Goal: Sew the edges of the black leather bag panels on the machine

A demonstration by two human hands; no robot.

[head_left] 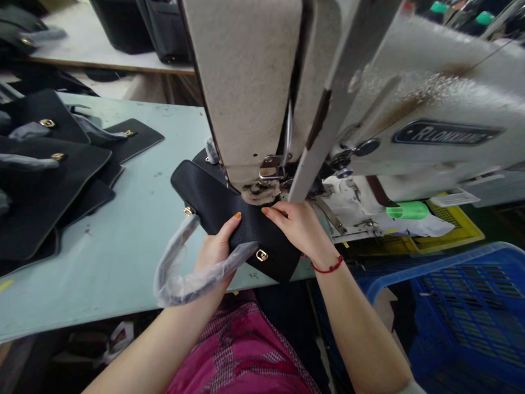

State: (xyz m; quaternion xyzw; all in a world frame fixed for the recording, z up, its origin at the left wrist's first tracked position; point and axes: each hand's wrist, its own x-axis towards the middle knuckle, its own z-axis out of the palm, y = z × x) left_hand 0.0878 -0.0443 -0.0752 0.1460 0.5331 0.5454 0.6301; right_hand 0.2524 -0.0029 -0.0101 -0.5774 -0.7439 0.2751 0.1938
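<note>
A black leather handbag panel (213, 197) lies under the head of an industrial sewing machine (254, 98). Its handle (180, 287) is wrapped in clear plastic and joined to the panel by gold buckles (261, 255). My left hand (216, 246) reaches through the handle loop and grips the panel, thumb on top and the other fingers hidden beneath. My right hand (297, 224) pinches the panel's far edge close to the needle area, by a grey bar of the machine. The needle and stitch point are hidden behind the machine head.
Several black panels with wrapped handles (53, 175) are piled on the pale green table (135, 230) at left. Black bags (127, 27) stand on a bench behind. At right are a blue plastic basket (471, 251), a yellow crate (467, 230) and a green thread spool (408, 210).
</note>
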